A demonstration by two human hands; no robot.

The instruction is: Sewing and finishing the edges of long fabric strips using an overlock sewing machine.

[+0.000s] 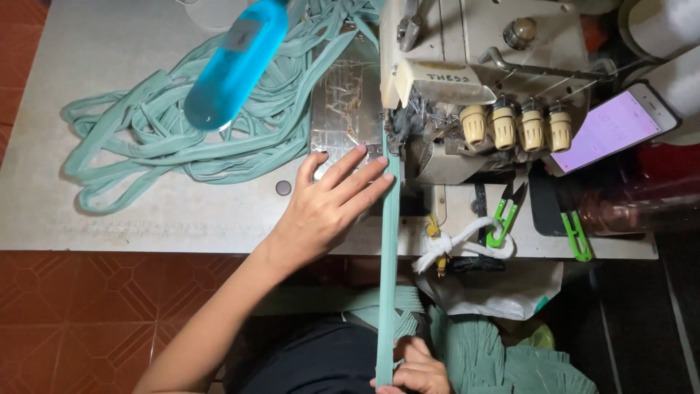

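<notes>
A long teal fabric strip (389, 248) runs taut from my lap up to the presser foot of a cream overlock sewing machine (467, 80). My left hand (328, 204) lies flat on the table with fingers spread, its fingertips touching the strip just below the needle area. Down at my lap, my right hand (417, 371) pinches the strip's lower end. A heap of sewn teal strip (182, 131) is piled on the table to the left of the machine.
A blue plastic bottle (237, 62) stands over the heap. Two green thread snips (504, 215) and a phone with a lit pink screen (612, 130) lie right of the machine. More teal fabric (503, 357) sits at my lap. The floor is red tile (95, 321).
</notes>
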